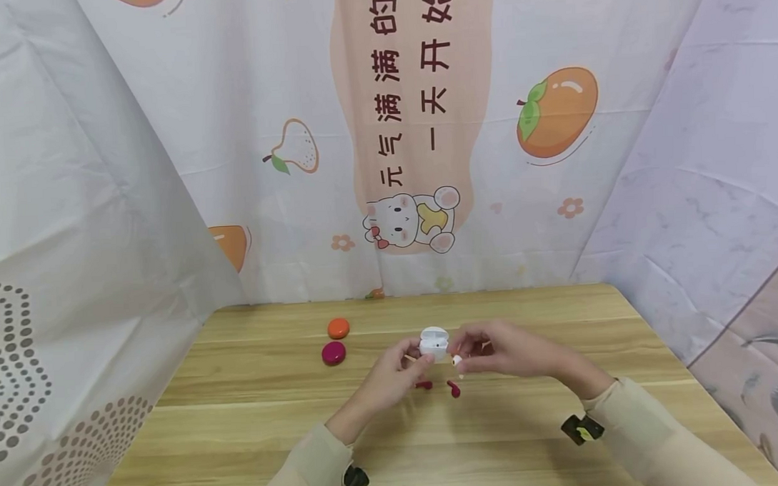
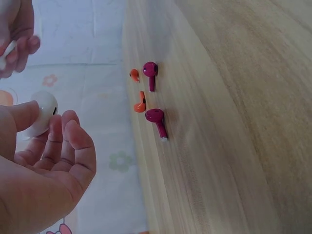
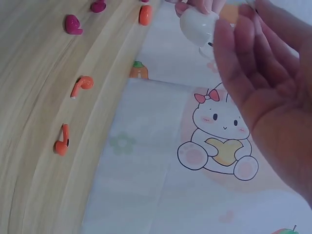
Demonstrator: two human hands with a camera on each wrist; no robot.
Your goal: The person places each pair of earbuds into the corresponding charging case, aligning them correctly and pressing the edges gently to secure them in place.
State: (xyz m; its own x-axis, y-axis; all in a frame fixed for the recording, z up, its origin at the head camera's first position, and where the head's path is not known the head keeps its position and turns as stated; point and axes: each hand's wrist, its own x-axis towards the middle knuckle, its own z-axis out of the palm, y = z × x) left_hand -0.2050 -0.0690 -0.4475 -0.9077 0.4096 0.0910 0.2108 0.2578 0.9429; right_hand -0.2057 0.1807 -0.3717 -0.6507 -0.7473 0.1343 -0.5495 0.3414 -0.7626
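Note:
My left hand holds a white earbud case with its lid raised, above the table. Just to the right of the case, my right hand pinches a white earbud between thumb and fingers. In the left wrist view the case is gripped by thumb and fingertips, and the earbud shows partly between the other hand's fingers. Two magenta earbuds and two orange earbuds lie on the wood beneath the hands. The case's inside is too small to make out.
An orange case and a magenta case lie shut at the left on the wood-grain table. A printed cloth hangs along the table's back edge, with more cloth at both sides.

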